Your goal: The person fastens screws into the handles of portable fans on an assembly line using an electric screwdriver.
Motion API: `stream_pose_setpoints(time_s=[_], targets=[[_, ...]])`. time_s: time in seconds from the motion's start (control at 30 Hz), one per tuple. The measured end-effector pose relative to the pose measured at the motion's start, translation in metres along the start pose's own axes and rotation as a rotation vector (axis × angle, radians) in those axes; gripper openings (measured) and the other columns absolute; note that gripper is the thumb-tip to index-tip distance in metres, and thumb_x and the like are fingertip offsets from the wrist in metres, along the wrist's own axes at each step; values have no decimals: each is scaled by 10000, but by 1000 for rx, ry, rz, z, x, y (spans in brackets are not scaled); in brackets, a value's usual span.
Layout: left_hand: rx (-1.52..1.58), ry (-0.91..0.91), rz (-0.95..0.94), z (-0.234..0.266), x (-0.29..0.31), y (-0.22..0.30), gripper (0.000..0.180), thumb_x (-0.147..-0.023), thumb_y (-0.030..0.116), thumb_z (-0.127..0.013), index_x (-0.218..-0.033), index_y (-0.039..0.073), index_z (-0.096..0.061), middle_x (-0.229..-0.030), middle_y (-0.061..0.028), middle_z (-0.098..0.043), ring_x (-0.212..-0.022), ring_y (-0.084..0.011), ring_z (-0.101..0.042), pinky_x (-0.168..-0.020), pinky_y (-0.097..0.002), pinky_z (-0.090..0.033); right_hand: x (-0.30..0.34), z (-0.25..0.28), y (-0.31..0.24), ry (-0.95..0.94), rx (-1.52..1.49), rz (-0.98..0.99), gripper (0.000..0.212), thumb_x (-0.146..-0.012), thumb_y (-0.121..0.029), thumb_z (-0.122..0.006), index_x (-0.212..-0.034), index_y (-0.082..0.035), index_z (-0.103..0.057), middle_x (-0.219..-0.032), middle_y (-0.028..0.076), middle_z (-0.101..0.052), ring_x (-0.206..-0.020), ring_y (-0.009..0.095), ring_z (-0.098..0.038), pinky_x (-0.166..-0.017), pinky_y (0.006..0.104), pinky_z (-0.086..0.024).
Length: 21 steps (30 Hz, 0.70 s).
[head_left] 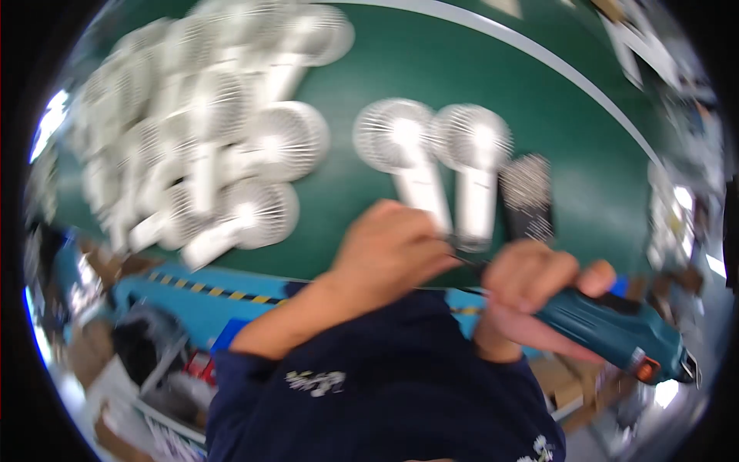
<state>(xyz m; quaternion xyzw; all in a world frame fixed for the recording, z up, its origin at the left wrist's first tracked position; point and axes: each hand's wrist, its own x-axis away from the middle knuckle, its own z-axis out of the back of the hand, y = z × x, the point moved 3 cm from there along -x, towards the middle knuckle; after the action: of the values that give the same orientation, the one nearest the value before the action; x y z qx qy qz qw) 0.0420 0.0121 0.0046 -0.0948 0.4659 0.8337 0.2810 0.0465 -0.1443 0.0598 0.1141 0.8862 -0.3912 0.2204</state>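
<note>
My right hand (531, 281) grips a teal electric screwdriver (608, 327), its rear end pointing to the lower right and its front toward my left hand. My left hand (392, 242) is closed, with its fingertips bunched beside the driver's dark tip; what they hold, if anything, is blurred and hidden. Just beyond my left fingers lies a white handheld fan (419, 185), its handle end partly covered by them. A second white fan (477, 192) rests right alongside it, round head facing away from me.
Many white handheld fans (204, 115) crowd the left of the green table (431, 54). Right of the two fans sits a dark tray (517, 219) with many small shiny pieces, perhaps screws. Yellow-and-black tape (223, 292) runs along a blue surface below the table's near edge.
</note>
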Motion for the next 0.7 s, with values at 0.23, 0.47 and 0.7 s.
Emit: stream_pose_setpoints(time_s=[0.23,0.47,0.7], targets=[[58,34,27,12,-8,-3,229,-582,76,-824,-753,28,-679,-813,-43,-615,-755,-224,-586,-662,-343,-469,4,4,0,-65,90,41,619,-870,-524,-649,-1220,-49,-466,-734,175,-575,-547,243,-524,-478,346,-421],[59,-38,72,4,2,-12,213,-612,49,-798,-701,15,-608,-1119,-45,-695,-849,-246,-584,-711,-345,-493,6,10,-2,-56,126,79,725,-826,-645,-620,-1235,-71,-448,-756,160,-582,-543,251,-540,-504,375,-434],[75,-47,89,4,4,-15,206,-616,8,-804,-734,1,-635,-1121,-73,-705,-871,-255,-582,-717,-320,-498,9,15,6,-77,148,35,677,-851,-587,-624,-1247,-67,-447,-776,175,-584,-595,264,-555,-540,388,-446]])
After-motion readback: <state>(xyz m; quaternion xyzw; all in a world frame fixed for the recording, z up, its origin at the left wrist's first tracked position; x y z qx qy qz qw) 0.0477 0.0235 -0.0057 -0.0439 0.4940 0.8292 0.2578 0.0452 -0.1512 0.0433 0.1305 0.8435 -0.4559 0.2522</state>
